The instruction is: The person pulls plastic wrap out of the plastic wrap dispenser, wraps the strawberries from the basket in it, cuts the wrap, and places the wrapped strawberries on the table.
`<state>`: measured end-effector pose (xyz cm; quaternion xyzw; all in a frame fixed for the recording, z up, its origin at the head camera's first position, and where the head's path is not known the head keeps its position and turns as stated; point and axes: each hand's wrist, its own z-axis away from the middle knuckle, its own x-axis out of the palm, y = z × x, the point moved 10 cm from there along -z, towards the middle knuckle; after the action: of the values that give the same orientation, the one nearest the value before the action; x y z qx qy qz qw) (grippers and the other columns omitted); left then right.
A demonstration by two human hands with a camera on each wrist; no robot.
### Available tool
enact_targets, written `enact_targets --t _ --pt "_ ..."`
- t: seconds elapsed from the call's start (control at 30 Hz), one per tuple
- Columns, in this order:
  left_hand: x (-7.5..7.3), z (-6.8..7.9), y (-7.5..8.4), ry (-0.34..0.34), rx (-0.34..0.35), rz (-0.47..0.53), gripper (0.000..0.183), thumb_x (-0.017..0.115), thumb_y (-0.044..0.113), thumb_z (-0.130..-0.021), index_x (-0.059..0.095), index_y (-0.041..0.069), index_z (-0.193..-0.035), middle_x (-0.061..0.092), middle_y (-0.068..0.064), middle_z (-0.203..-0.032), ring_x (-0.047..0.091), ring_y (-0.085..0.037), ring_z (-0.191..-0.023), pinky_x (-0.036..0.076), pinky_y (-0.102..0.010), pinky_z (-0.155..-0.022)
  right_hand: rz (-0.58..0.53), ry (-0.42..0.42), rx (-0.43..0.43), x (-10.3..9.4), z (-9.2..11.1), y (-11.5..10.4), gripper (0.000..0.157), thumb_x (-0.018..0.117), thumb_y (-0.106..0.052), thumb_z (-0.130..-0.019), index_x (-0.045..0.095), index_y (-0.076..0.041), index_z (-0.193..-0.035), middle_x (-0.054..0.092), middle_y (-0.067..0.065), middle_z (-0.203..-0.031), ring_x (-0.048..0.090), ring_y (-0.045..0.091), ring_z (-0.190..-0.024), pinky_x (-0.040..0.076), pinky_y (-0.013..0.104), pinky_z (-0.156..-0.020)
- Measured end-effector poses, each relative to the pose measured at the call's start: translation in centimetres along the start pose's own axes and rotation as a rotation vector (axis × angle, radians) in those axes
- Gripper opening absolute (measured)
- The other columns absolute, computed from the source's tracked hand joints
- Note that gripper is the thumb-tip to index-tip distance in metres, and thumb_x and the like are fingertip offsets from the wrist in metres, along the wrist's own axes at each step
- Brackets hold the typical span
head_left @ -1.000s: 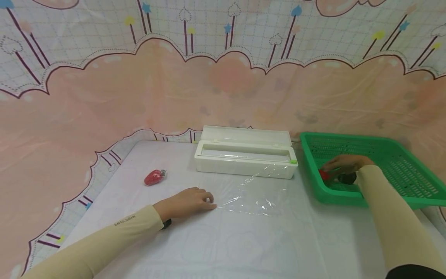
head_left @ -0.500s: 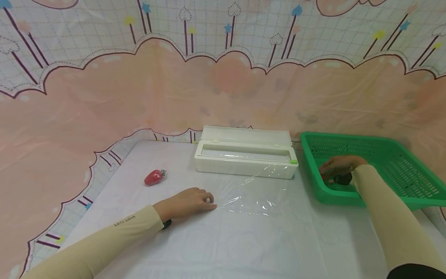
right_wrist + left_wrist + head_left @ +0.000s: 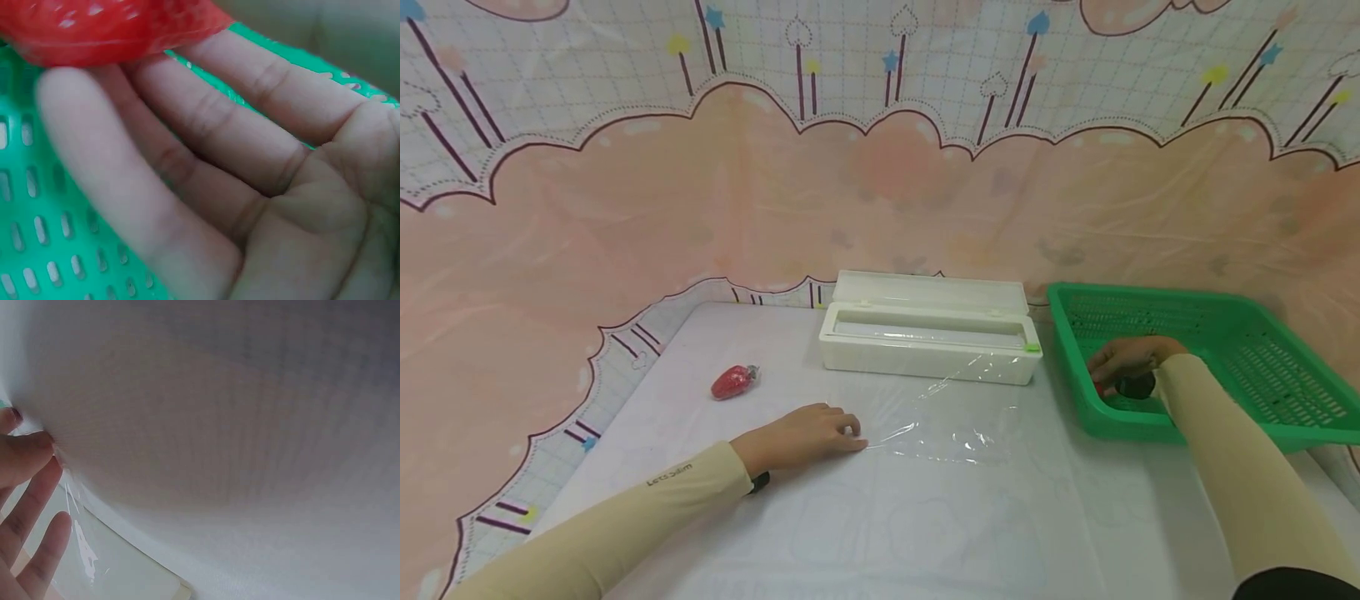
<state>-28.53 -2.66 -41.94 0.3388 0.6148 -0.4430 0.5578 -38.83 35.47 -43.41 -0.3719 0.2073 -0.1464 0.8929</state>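
My left hand point(image 3: 805, 432) rests low over the white tabletop and pinches the near left corner of a sheet of clear cling film point(image 3: 955, 421). The film stretches out from a white dispenser box point(image 3: 925, 357), whose lid point(image 3: 928, 290) stands raised. In the left wrist view, thumb and fingers meet at the gathered film point(image 3: 84, 550). My right hand point(image 3: 1127, 358) reaches into the left end of a green basket point(image 3: 1120, 423). Its fingers and thumb hold a shiny red strawberry point(image 3: 112, 31), mostly hidden in the head view. A second strawberry point(image 3: 734, 382), glossy as if wrapped, lies left of the box.
A small green slider point(image 3: 1032, 347) sits at the right end of the box's front edge. The basket has slotted walls and stands right of the box. A patterned cloth point(image 3: 880, 208) hangs behind the table.
The right hand has shifted slightly left in the basket and closed around the red strawberry. The left hand and the film have stayed in place.
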Motion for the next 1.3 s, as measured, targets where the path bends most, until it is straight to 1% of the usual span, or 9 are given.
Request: enact_targets --t 0.13,0.2,0.37,0.43,0.73,0.83,1.0,1.17,1.3 --pt "0.0 0.0 0.0 0.002 0.003 -0.001 0.043 0.066 0.010 -0.085 0.062 0.028 -0.124 0.063 0.003 -0.113 0.060 -0.012 -0.099 0.051 -0.031 -0.086 0.018 0.073 0.047 -0.6 0.1 0.5 0.036 0.047 -0.013 -0.097 0.049 0.010 -0.125 0.064 -0.001 -0.096 0.057 0.006 -0.078 0.049 0.025 -0.076" --pt "-0.1 -0.1 0.1 0.004 0.005 0.000 0.043 0.066 0.010 -0.085 0.062 0.027 -0.124 0.063 0.003 -0.113 0.060 -0.013 -0.099 0.051 -0.031 -0.087 0.023 0.130 0.075 -1.0 0.2 0.8 0.050 0.044 -0.014 -0.098 0.032 0.019 -0.134 0.061 0.016 -0.115 0.058 0.009 -0.086 0.049 0.028 -0.080" --pt "-0.1 -0.1 0.2 0.005 0.010 -0.001 0.043 0.065 0.009 -0.085 0.062 0.028 -0.124 0.063 0.003 -0.113 0.060 -0.013 -0.099 0.051 -0.032 -0.088 -0.011 0.246 0.096 -2.0 0.5 0.9 0.061 0.036 -0.015 -0.101 0.005 0.019 -0.141 0.008 0.040 -0.148 0.053 0.027 -0.116 0.048 0.035 -0.091" --pt "-0.1 -0.1 0.2 0.009 0.014 -0.003 0.044 0.065 0.009 -0.085 0.062 0.028 -0.124 0.063 0.003 -0.113 0.060 -0.013 -0.099 0.051 -0.031 -0.087 -0.040 0.272 0.087 -2.2 0.5 0.8 0.061 0.034 -0.015 -0.102 0.002 0.018 -0.142 0.003 0.040 -0.148 0.045 0.037 -0.127 0.047 0.036 -0.095" --pt "-0.1 -0.2 0.3 -0.003 0.006 0.018 0.042 0.065 0.010 -0.086 0.061 0.027 -0.125 0.063 0.003 -0.114 0.060 -0.013 -0.100 0.051 -0.033 -0.089 -0.132 0.304 0.044 -2.3 0.3 -0.2 0.060 0.028 -0.013 -0.102 -0.006 0.016 -0.142 0.001 0.040 -0.148 0.045 0.030 -0.128 0.047 0.034 -0.097" --pt "-0.3 -0.2 0.4 0.010 0.017 0.007 0.042 0.065 0.010 -0.086 0.062 0.027 -0.124 0.063 0.003 -0.113 0.060 -0.013 -0.099 0.051 -0.032 -0.087 -0.162 0.301 0.037 -2.3 0.3 -0.2 0.062 0.029 -0.014 -0.102 -0.009 0.014 -0.143 0.025 0.038 -0.142 0.054 0.016 -0.114 0.047 0.032 -0.094" --pt "-0.5 -0.2 0.6 0.021 0.029 -0.003 0.042 0.065 0.010 -0.085 0.063 0.026 -0.123 0.063 0.003 -0.112 0.060 -0.013 -0.097 0.051 -0.031 -0.085 -0.163 0.301 0.020 -2.4 0.6 -0.2 0.067 0.037 -0.014 -0.101 -0.007 0.013 -0.144 0.047 0.010 -0.130 0.055 0.002 -0.100 0.048 0.033 -0.093" --pt "-0.6 -0.2 0.7 0.023 0.032 0.005 0.041 0.065 0.010 -0.085 0.063 0.026 -0.123 0.063 0.002 -0.111 0.060 -0.013 -0.096 0.051 -0.030 -0.084 -0.139 0.300 -0.016 -2.7 1.2 -0.4 0.068 0.039 -0.015 -0.101 -0.005 0.015 -0.143 0.051 0.017 -0.130 0.058 0.016 -0.110 0.046 0.040 -0.099" --pt "-0.6 -0.3 0.7 0.028 0.037 0.001 0.041 0.065 0.010 -0.085 0.063 0.026 -0.123 0.063 0.002 -0.111 0.060 -0.013 -0.096 0.051 -0.030 -0.084 -0.033 0.311 -0.003 -2.9 2.4 -0.5 0.067 0.037 -0.019 -0.101 -0.002 0.014 -0.144 0.020 0.038 -0.146 0.032 0.046 -0.134 0.036 0.051 -0.107"
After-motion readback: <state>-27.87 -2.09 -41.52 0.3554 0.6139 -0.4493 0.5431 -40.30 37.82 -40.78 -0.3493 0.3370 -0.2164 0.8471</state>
